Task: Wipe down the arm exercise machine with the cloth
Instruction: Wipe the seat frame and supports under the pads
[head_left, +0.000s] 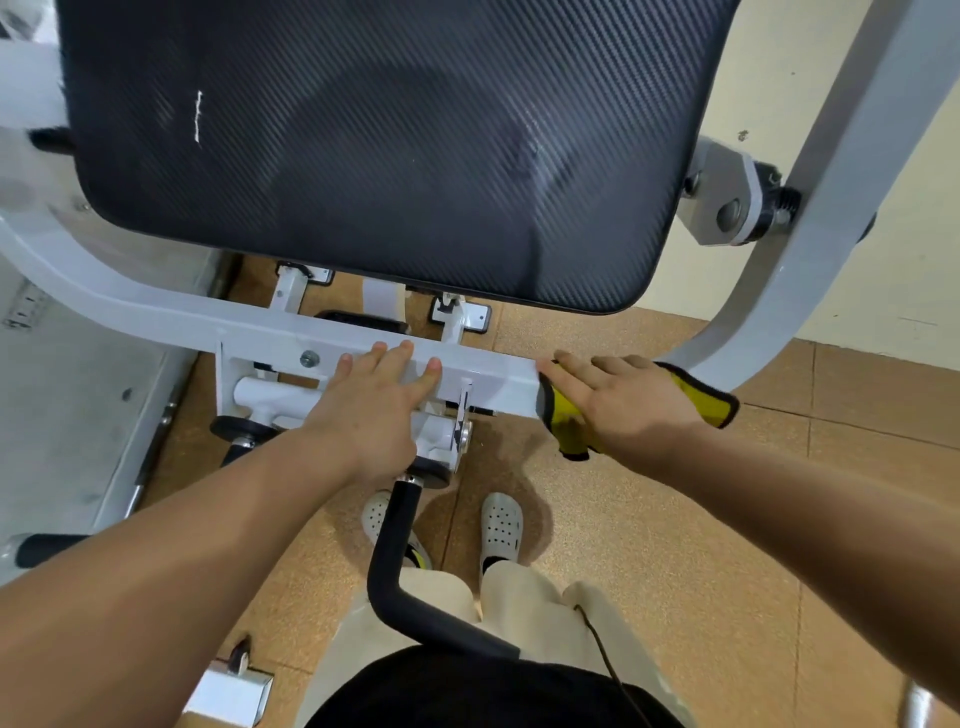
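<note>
The arm exercise machine has a white metal frame (270, 332) and a large black textured pad (363, 145) filling the upper view. My right hand (623, 400) lies flat with straight fingers on a yellow cloth with dark edging (711, 400), pressing it onto the right end of the white crossbar. My left hand (374, 410) rests flat on the same bar near its middle, fingers straight, holding nothing.
A black bent handle (395, 561) juts from the bar toward my legs. The curved white frame arm (810, 249) rises at the right beside a pivot bolt (732, 208). A grey plate (67, 395) stands at the left. My feet stand on tan floor tiles (675, 519).
</note>
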